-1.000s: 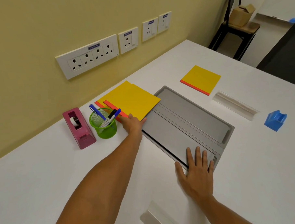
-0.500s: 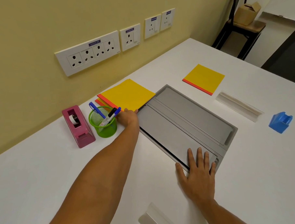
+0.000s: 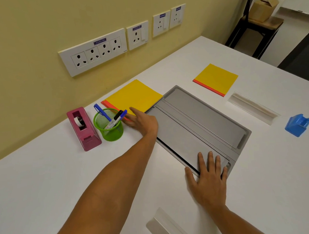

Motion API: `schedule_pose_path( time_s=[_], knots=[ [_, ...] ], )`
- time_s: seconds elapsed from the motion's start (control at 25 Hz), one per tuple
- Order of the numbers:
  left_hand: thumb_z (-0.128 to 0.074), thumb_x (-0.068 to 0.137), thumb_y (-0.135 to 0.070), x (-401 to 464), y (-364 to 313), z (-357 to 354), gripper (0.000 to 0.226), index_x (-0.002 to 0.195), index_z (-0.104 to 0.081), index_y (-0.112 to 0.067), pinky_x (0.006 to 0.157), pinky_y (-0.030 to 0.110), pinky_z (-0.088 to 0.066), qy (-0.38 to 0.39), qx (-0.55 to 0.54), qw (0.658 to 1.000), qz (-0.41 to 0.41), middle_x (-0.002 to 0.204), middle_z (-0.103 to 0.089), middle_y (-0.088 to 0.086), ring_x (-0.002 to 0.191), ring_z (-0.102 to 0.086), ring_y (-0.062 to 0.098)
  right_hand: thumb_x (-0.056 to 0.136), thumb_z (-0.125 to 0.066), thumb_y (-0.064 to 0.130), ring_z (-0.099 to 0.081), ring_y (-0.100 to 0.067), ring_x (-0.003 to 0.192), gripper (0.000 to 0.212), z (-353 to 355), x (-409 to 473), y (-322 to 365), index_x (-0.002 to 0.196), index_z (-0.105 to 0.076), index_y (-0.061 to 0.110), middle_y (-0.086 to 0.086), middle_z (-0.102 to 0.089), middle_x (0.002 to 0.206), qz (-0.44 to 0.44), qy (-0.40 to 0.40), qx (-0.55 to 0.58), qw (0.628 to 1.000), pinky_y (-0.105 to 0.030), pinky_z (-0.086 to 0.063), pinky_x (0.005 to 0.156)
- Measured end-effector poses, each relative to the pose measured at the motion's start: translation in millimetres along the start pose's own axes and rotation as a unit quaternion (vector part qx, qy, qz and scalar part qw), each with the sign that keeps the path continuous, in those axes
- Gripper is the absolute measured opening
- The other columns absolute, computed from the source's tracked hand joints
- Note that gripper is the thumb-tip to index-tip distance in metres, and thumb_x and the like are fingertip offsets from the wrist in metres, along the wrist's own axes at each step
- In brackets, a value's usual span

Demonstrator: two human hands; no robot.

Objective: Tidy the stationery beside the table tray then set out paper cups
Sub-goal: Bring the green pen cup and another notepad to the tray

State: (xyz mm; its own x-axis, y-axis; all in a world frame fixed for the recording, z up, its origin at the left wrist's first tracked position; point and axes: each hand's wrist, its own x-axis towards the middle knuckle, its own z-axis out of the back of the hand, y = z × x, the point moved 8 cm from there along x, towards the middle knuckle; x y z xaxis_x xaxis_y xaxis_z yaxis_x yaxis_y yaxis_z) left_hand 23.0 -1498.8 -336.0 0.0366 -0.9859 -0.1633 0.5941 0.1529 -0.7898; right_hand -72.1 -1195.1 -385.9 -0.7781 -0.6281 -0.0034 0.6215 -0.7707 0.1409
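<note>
A grey table tray is set into the white table. To its left lies a stack of yellow and orange paper, squared up beside the tray's edge. My left hand rests flat on the near corner of that stack, fingers spread, next to a green mesh pen cup holding several pens. A pink tape dispenser stands left of the cup. My right hand lies flat and open on the tray's near corner. No paper cups are in view.
A second yellow and orange paper pad lies beyond the tray. A clear strip holder and a blue plastic holder sit at the right. Another grey strip lies near the front edge. Wall sockets line the wall.
My left hand pushed the fanned yellow sheets left and back, off the tray, into one aligned stack beside it. The right hand stayed on the tray's corner.
</note>
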Motion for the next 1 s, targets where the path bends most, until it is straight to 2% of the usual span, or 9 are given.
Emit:
schedule_pose_path(
  time_s=[0.08, 0.16, 0.28, 0.56, 0.64, 0.72, 0.8, 0.88, 1.0],
  knots=[
    [-0.055, 0.093, -0.024, -4, -6, -11, 0.077, 0.157, -0.014, -0.008, 0.122, 0.057, -0.004, 0.02, 0.133, 0.989, -0.066, 0.165, 0.005, 0.017, 0.15, 0.008, 0.043, 0.091, -0.011, 0.079, 0.007, -0.026, 0.155, 0.082, 0, 0, 0, 0.16, -0.012, 0.035, -0.002, -0.004, 0.169, 0.0, 0.0, -0.003, 1.0, -0.051, 0.002, 0.124],
    [-0.053, 0.095, -0.044, -6, -3, -29, 0.082, 0.157, -0.013, -0.008, 0.12, 0.061, 0.004, 0.089, 0.218, 0.966, -0.111, 0.166, 0.003, 0.013, 0.15, 0.011, 0.042, 0.091, -0.011, 0.079, 0.007, -0.026, 0.155, 0.082, -1, 0, 0, 0.16, -0.012, 0.035, -0.003, -0.005, 0.169, 0.0, -0.001, -0.005, 1.0, -0.051, 0.001, 0.124],
    [-0.048, 0.092, -0.062, -3, 11, -45, 0.094, 0.158, -0.005, -0.011, 0.117, 0.06, 0.009, 0.156, 0.253, 0.948, -0.113, 0.167, 0.007, 0.01, 0.149, 0.018, 0.043, 0.091, -0.013, 0.079, 0.005, -0.026, 0.155, 0.081, -1, 0, -1, 0.16, -0.013, 0.035, -0.003, -0.007, 0.168, -0.001, -0.006, -0.004, 1.0, -0.052, -0.002, 0.124],
    [-0.043, 0.092, -0.066, 2, 16, -43, 0.097, 0.158, 0.002, -0.011, 0.119, 0.061, 0.008, 0.154, 0.298, 0.93, -0.15, 0.166, 0.012, 0.013, 0.148, 0.019, 0.044, 0.091, -0.012, 0.08, 0.007, -0.026, 0.155, 0.082, -2, 1, -1, 0.16, -0.011, 0.037, -0.002, -0.004, 0.169, -0.002, -0.001, -0.001, 1.0, -0.051, 0.001, 0.124],
    [-0.045, 0.094, -0.061, -10, 13, -37, 0.089, 0.158, -0.008, -0.01, 0.121, 0.058, 0.002, 0.118, 0.28, 0.934, -0.189, 0.166, 0.002, 0.015, 0.151, 0.01, 0.041, 0.09, -0.012, 0.08, 0.006, -0.026, 0.155, 0.082, -1, 1, -4, 0.16, -0.011, 0.036, -0.002, -0.005, 0.169, -0.002, 0.001, -0.008, 1.0, -0.051, 0.001, 0.124],
    [-0.053, 0.096, -0.048, -27, 12, -19, 0.067, 0.15, -0.036, -0.012, 0.121, 0.053, -0.018, 0.061, 0.191, 0.946, -0.253, 0.16, -0.027, 0.014, 0.149, -0.017, 0.036, 0.09, -0.012, 0.08, 0.005, -0.027, 0.155, 0.083, -1, 1, -4, 0.16, -0.013, 0.035, -0.003, -0.006, 0.168, -0.005, -0.007, -0.006, 1.0, -0.05, 0.002, 0.124],
    [-0.063, 0.094, -0.031, -48, 21, 13, 0.036, 0.125, -0.06, -0.015, 0.102, 0.049, -0.045, -0.028, 0.06, 0.956, -0.286, 0.133, -0.056, 0.009, 0.125, -0.045, 0.027, 0.09, -0.011, 0.08, 0.006, -0.027, 0.155, 0.083, 0, 1, -2, 0.16, -0.012, 0.035, -0.003, -0.005, 0.168, -0.002, -0.001, -0.001, 1.0, -0.05, 0.004, 0.123],
    [-0.07, 0.089, -0.021, -55, 45, 46, 0.021, 0.108, -0.064, -0.012, 0.085, 0.045, -0.052, -0.112, -0.039, 0.964, -0.239, 0.114, -0.061, 0.009, 0.105, -0.049, 0.021, 0.09, -0.01, 0.08, 0.006, -0.027, 0.155, 0.083, -1, -2, 5, 0.16, -0.012, 0.035, -0.003, -0.005, 0.168, 0.006, 0.006, -0.002, 1.0, -0.05, 0.004, 0.124],
    [-0.08, 0.08, -0.014, -57, 78, 63, 0.042, 0.107, -0.052, 0.001, 0.09, 0.04, -0.045, -0.186, -0.122, 0.968, -0.113, 0.113, -0.051, 0.022, 0.103, -0.045, 0.026, 0.09, -0.01, 0.079, 0.005, -0.027, 0.155, 0.083, -1, 0, 0, 0.16, -0.013, 0.034, -0.004, -0.005, 0.169, -0.001, 0.002, 0.002, 1.0, -0.052, 0.0, 0.124]
  ],
)
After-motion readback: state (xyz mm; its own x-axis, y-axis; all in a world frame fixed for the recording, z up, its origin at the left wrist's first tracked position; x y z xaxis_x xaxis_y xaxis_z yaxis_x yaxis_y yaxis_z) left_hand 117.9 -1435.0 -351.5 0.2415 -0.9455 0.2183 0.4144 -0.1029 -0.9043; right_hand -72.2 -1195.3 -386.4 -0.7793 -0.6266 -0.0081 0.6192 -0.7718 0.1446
